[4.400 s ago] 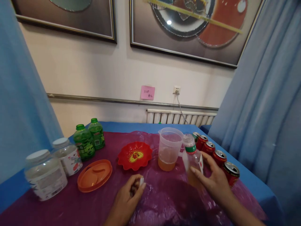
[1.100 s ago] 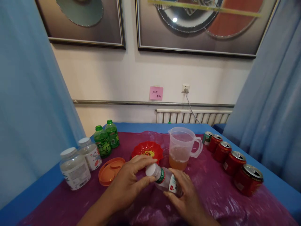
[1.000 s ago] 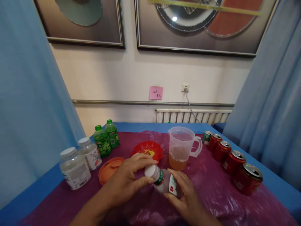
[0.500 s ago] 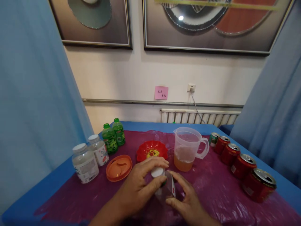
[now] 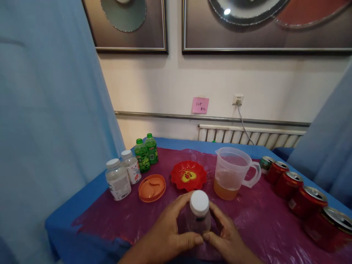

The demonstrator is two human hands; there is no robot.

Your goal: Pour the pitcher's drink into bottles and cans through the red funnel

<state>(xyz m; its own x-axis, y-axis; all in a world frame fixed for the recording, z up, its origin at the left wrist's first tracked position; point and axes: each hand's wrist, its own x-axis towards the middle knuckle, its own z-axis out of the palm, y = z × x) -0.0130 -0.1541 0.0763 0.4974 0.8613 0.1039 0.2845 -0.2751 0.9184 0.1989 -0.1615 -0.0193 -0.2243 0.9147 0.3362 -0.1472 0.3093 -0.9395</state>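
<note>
A clear bottle with a white cap [image 5: 199,204] stands upright near the front of the table, between my two hands. My left hand [image 5: 176,229] wraps round its left side, the thumb across the front. From the right, my right hand [image 5: 224,231] grips it too, and the two thumb tips nearly meet. Both palms hide much of the bottle's lower part. Just beyond it lies a red scalloped dish [image 5: 178,175] with a yellow emblem. Behind my right hand is a clear plastic measuring jug [image 5: 229,172], partly filled with amber liquid.
Left of my hands lies an orange divided dish [image 5: 152,188]. Two white-capped clear jars [image 5: 118,181] and two green bottles [image 5: 142,157] line the left edge. Several drink cans [image 5: 308,200] run along the right edge. Purple plastic sheeting [image 5: 110,223] covers the blue tablecloth.
My left hand has moved off the white cap down to the bottle's side. Both hands now clasp the body. The view has turned slightly left, so the scene sits further right.
</note>
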